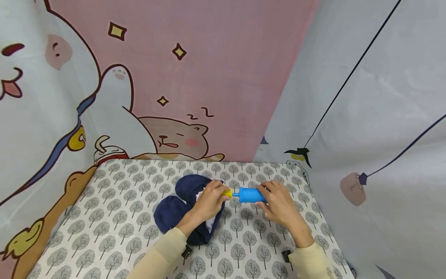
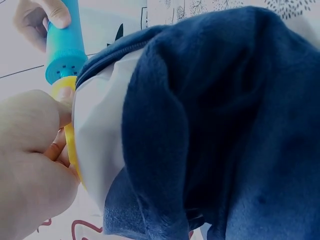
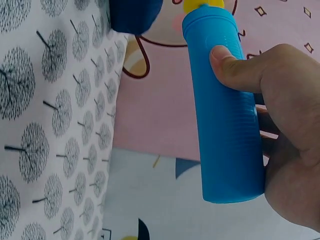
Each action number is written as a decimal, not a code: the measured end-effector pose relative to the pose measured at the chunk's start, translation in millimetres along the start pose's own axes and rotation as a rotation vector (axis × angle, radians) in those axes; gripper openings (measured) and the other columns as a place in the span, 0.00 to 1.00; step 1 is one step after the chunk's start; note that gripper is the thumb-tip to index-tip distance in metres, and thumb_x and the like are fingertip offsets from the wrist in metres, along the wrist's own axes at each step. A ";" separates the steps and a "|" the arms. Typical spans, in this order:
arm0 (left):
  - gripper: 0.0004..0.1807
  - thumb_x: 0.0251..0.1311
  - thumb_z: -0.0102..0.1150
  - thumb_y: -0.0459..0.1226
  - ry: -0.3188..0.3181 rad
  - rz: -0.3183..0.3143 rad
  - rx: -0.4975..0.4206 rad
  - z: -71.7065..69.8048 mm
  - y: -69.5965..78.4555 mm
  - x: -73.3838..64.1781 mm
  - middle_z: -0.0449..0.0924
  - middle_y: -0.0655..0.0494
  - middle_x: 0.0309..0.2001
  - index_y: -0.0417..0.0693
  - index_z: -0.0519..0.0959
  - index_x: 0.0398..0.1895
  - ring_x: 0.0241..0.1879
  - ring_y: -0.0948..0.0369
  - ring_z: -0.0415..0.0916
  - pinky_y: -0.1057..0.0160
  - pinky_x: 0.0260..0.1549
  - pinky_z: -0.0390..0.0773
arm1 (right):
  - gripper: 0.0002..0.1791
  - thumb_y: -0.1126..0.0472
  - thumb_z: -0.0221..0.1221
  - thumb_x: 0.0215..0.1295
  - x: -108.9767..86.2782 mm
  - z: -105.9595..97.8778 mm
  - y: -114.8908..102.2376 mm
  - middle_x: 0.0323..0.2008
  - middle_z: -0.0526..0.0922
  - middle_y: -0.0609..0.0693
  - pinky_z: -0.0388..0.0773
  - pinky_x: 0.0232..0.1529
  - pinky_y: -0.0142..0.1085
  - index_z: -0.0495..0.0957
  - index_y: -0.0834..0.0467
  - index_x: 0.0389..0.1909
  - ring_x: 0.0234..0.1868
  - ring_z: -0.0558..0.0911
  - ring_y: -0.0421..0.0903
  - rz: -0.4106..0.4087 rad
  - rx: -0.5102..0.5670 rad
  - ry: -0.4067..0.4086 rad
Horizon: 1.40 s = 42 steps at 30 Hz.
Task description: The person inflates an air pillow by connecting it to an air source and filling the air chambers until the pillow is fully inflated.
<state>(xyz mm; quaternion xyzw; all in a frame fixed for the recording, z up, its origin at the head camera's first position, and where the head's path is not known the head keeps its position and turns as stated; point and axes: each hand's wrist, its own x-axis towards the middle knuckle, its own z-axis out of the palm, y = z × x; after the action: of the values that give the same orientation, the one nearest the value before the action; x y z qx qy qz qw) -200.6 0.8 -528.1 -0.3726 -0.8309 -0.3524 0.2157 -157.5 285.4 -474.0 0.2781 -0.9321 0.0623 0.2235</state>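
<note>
A blue hand pump (image 1: 248,195) lies level across the middle of the head view, with a thin rod joining its barrel to a yellow end piece (image 1: 228,193). My right hand (image 1: 278,203) grips the barrel, its thumb along the side in the right wrist view. Fingers of my left hand (image 1: 210,198) pinch the yellow piece, right at the white inner lining (image 2: 97,120) of a navy plush pillow (image 1: 170,212). The pillow is curved with two rounded lobes, and its zipped cover gapes around that lining. My left hand hides part of the yellow piece.
The pillow rests on a table (image 1: 115,217) covered with a tree-print cloth. Behind it hangs a pink and white cartoon-print curtain (image 1: 226,77), and pale fabric (image 1: 393,97) closes off the right side. Dark wrist straps (image 1: 287,255) show near the sleeves.
</note>
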 end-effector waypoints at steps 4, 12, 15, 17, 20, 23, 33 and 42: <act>0.10 0.71 0.75 0.34 -0.075 -0.059 -0.014 -4.4 6.1 2.1 0.87 0.49 0.42 0.40 0.91 0.51 0.42 0.54 0.80 0.55 0.43 0.85 | 0.32 0.53 0.85 0.59 1.5 -0.3 -4.1 0.55 0.91 0.60 0.86 0.61 0.60 0.89 0.64 0.61 0.54 0.88 0.60 0.010 0.020 -0.023; 0.10 0.73 0.73 0.36 -0.140 -0.107 -0.017 -16.4 10.2 8.3 0.87 0.50 0.42 0.42 0.92 0.52 0.41 0.56 0.81 0.58 0.45 0.85 | 0.32 0.56 0.85 0.58 -10.5 -13.2 17.1 0.56 0.91 0.61 0.87 0.59 0.62 0.88 0.64 0.61 0.56 0.89 0.62 0.026 0.059 0.003; 0.09 0.73 0.74 0.36 -0.145 -0.106 -0.009 -16.7 8.0 7.0 0.87 0.51 0.41 0.43 0.92 0.51 0.41 0.56 0.80 0.58 0.44 0.85 | 0.33 0.56 0.85 0.58 -20.4 -14.9 27.2 0.56 0.91 0.63 0.86 0.60 0.65 0.88 0.65 0.62 0.57 0.89 0.64 0.046 0.056 0.013; 0.09 0.73 0.74 0.36 -0.148 -0.105 -0.004 -16.7 6.2 6.4 0.87 0.51 0.41 0.43 0.92 0.51 0.41 0.56 0.80 0.58 0.44 0.85 | 0.33 0.58 0.85 0.57 -27.3 -16.5 33.3 0.57 0.91 0.63 0.83 0.62 0.68 0.88 0.64 0.62 0.58 0.88 0.66 0.066 0.058 0.023; 0.09 0.73 0.73 0.37 -0.147 -0.102 0.005 -16.5 4.1 5.6 0.87 0.51 0.41 0.43 0.92 0.50 0.41 0.57 0.81 0.58 0.45 0.85 | 0.33 0.60 0.85 0.56 -35.4 -20.0 41.8 0.57 0.90 0.65 0.80 0.64 0.71 0.88 0.65 0.62 0.59 0.86 0.68 0.087 0.062 0.040; 0.08 0.74 0.73 0.36 -0.147 -0.102 0.010 -16.6 2.5 4.3 0.86 0.51 0.42 0.43 0.92 0.50 0.42 0.56 0.80 0.58 0.45 0.85 | 0.33 0.61 0.85 0.55 -40.9 -24.4 49.9 0.57 0.91 0.65 0.79 0.64 0.70 0.88 0.65 0.61 0.59 0.86 0.70 0.103 0.064 0.045; 0.11 0.74 0.72 0.36 -0.122 -0.137 -0.004 -16.3 1.4 -0.5 0.87 0.51 0.44 0.41 0.92 0.54 0.44 0.55 0.81 0.56 0.47 0.84 | 0.33 0.57 0.85 0.57 -38.6 -34.7 52.8 0.57 0.91 0.64 0.81 0.63 0.67 0.88 0.66 0.61 0.59 0.88 0.67 0.110 0.033 -0.018; 0.10 0.73 0.73 0.36 -0.105 -0.122 0.022 -12.4 3.7 0.0 0.87 0.51 0.43 0.42 0.91 0.52 0.42 0.55 0.81 0.55 0.48 0.84 | 0.32 0.58 0.86 0.56 -23.3 -20.1 29.1 0.55 0.91 0.63 0.83 0.58 0.67 0.89 0.65 0.60 0.55 0.87 0.66 0.044 0.013 0.040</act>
<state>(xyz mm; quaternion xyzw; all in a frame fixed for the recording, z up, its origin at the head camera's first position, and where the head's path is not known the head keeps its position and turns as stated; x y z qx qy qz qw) -196.6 -6.7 -518.3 -0.3368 -0.8660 -0.3359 0.1540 -148.4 326.1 -466.3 0.2577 -0.9329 0.0786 0.2389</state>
